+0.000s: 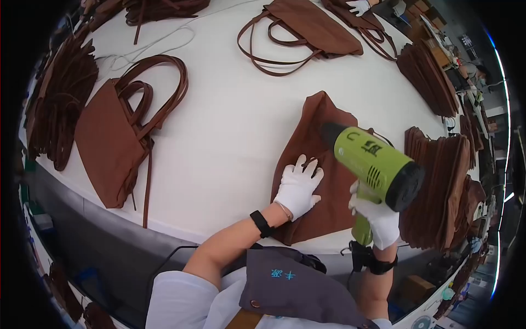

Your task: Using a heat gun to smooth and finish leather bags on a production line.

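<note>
My left hand (pixel 297 189), in a white glove, lies flat with its fingers spread on a brown bag (pixel 335 211). That bag rests on the white table near the front edge, its far end slightly raised and creased. My right hand (pixel 381 222), gloved too, is wrapped round the handle of a green heat gun (pixel 370 156). Its black nozzle points left, just over the bag's upper part; whether it touches the cloth I cannot tell. The gun hides part of the bag's right side.
A brown handbag (pixel 109 145) with long handles lies at the left, another bag (pixel 315 27) at the far side. Stacked brown pieces (pixel 435 189) stand close by on the right, strips (pixel 60 104) on the far left. Across the table shows another person's gloved hand (pixel 359 6).
</note>
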A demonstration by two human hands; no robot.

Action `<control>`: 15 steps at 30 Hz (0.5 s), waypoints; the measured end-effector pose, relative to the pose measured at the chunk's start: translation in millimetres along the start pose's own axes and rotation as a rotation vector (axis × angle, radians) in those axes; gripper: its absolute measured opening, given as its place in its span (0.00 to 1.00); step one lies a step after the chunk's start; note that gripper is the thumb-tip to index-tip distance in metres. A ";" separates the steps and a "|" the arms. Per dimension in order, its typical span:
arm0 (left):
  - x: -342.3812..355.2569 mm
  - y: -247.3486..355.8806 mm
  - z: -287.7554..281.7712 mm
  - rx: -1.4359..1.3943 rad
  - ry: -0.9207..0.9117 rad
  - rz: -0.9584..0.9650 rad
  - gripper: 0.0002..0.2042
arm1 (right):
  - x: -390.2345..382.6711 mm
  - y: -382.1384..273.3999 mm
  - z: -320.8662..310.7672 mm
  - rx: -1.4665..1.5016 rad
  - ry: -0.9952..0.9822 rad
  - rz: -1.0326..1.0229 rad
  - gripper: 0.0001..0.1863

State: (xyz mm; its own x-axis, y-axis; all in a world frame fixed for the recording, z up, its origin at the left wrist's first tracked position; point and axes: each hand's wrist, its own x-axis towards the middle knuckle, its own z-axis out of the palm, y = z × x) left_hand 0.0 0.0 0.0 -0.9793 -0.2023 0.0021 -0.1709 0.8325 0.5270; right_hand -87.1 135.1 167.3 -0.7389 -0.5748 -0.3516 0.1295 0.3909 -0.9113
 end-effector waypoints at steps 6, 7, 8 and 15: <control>-31.0 30.4 -4.1 0.011 -0.053 0.125 0.36 | -42.8 17.3 -23.5 -0.248 -0.164 -0.087 0.20; -36.5 35.6 -7.8 0.060 -0.086 0.142 0.36 | -46.7 15.3 -23.9 -0.245 -0.167 -0.084 0.20; -40.9 37.9 -6.7 0.073 -0.127 0.158 0.36 | -50.3 11.7 -24.0 -0.259 -0.160 -0.054 0.20; -49.0 43.6 13.2 0.140 -0.159 0.217 0.35 | -40.7 6.0 -8.1 -0.128 0.006 -0.020 0.19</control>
State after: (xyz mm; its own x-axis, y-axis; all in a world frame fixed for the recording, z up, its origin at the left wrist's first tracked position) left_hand 39.1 53.0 11.7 -0.9974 0.0621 -0.0369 0.0418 0.9128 0.4063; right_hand -61.6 166.7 177.9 -0.7448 -0.5788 -0.3322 0.0302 0.4681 -0.8832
